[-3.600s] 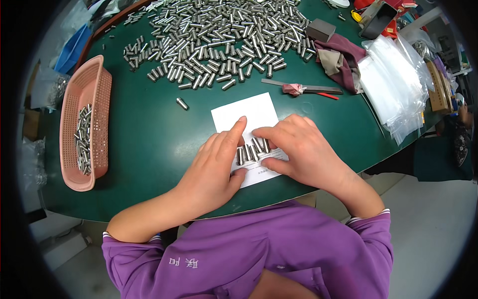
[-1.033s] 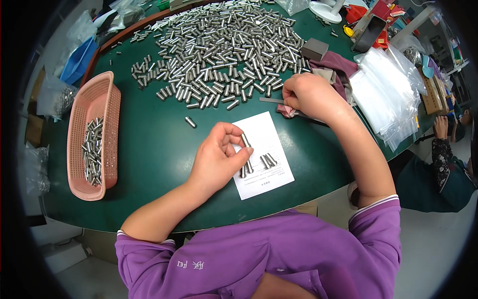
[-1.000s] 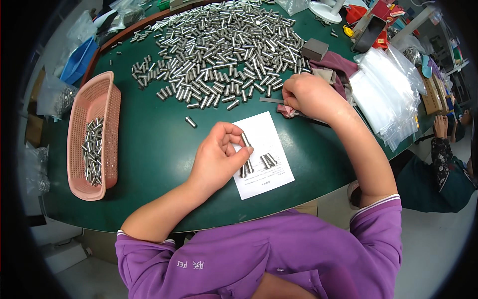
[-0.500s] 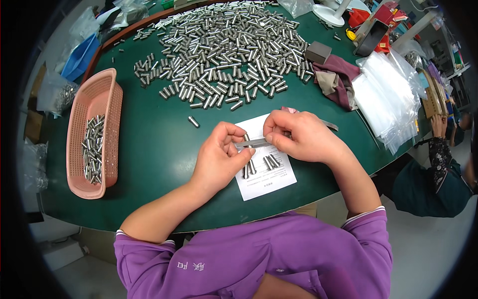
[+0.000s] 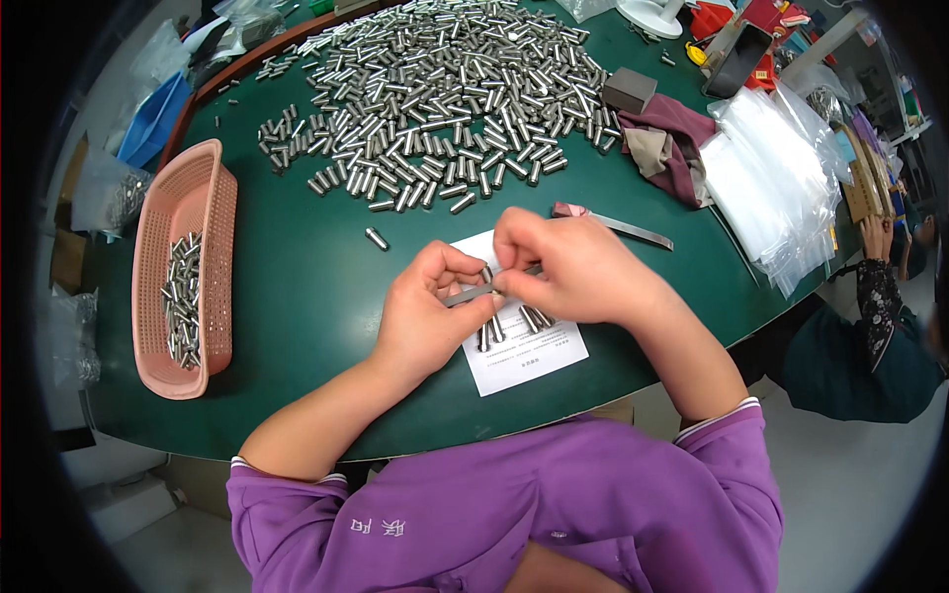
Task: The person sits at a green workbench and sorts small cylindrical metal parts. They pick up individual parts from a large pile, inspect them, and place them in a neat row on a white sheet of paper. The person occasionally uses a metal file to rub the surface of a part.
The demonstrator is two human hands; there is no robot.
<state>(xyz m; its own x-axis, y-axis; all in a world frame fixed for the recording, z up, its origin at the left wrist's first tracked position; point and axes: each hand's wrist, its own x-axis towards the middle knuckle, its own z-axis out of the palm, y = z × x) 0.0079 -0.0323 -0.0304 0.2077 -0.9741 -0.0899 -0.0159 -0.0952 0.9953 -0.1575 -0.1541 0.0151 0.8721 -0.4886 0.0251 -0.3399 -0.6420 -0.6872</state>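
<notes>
Over the white printed sheet (image 5: 529,371), my left hand (image 5: 423,306) pinches a short shiny metal pin (image 5: 486,276) between fingers and thumb. My right hand (image 5: 578,269) is closed on a narrow flat grey metal strip (image 5: 467,296), which crosses the pin just above my left thumb. Fingers hide part of both pieces. Two metal pins (image 5: 491,333) lie on the sheet below my left fingertips, and a small group of pins (image 5: 536,318) lies under my right hand, partly covered by it. One loose pin (image 5: 377,238) rests on the green table beyond my left hand.
A large heap of metal pins (image 5: 445,99) covers the far table. At left stands a pink basket (image 5: 224,247) holding more pins. Right of the heap lie a grey block (image 5: 629,90), maroon cloth (image 5: 682,133), plastic bags (image 5: 766,178) and a wrapped-handle metal strip (image 5: 638,233). Another person's hand (image 5: 874,237) shows far right.
My right hand has moved left, closer to my left hand, uncovering more of the wrapped-handle strip. My left hand keeps hold of the pin and has barely moved.
</notes>
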